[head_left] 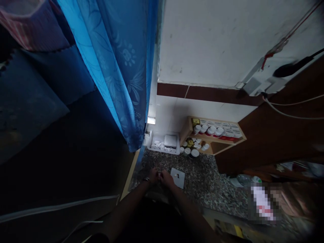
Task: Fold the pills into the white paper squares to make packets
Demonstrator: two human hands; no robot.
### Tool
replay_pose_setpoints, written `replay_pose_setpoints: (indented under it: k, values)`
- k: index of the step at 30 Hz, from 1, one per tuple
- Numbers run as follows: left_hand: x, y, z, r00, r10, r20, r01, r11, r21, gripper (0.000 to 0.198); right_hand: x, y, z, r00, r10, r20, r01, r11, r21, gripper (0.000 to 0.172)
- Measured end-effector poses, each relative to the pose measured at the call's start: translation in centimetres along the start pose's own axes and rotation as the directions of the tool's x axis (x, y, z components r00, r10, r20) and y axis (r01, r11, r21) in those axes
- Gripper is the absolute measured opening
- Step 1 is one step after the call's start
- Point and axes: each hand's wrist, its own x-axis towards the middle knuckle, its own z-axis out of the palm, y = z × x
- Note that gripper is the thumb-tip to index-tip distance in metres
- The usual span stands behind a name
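Observation:
My left hand [153,176] and my right hand [166,178] meet over the speckled stone counter [205,182]. Their fingers are pinched close together around something small and pale, too dim and tiny to name. A bracelet or watch circles my left wrist. Just right of my right hand lies a square of white paper [180,182], with a few small pills [177,175], light and dark, resting on it.
Behind the hands stands a white plastic tray [164,151] of small white packets. Several lidded bottles [194,154] stand by a wooden shelf [212,139] stocked with boxes and bottles. A blue curtain [121,60] hangs at left; a wall socket with cables [263,81] is at upper right.

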Motion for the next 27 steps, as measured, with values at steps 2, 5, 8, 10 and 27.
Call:
replay_pose_setpoints:
  k: [2,5,8,10,27]
  values:
    - [-0.2,-0.1,0.1,1.000,-0.019,-0.010,0.020,0.997,0.078,0.010,0.1,0.2,0.2,0.998,0.039,-0.041,-0.039,0.999,0.016,0.011]
    - [-0.3,0.0,0.1,0.999,-0.011,-0.048,0.016,0.995,0.100,0.011,0.6,0.4,0.2,0.990,0.119,-0.080,-0.116,0.992,0.045,0.013]
    - [-0.1,-0.1,-0.3,0.998,0.040,-0.053,-0.034,0.994,0.108,0.012,1.2,0.5,-0.3,0.978,0.203,-0.056,-0.201,0.978,0.049,0.022]
    - [0.1,-0.3,-0.7,0.993,0.115,0.015,-0.115,0.977,0.178,0.010,1.5,0.6,-0.9,0.969,0.248,-0.013,-0.248,0.969,0.016,0.027]
    - [-1.7,-1.9,-1.0,0.964,0.257,-0.068,-0.207,0.887,0.413,0.048,-1.2,1.0,-1.9,0.990,0.019,-0.143,-0.034,0.994,-0.105,0.024]
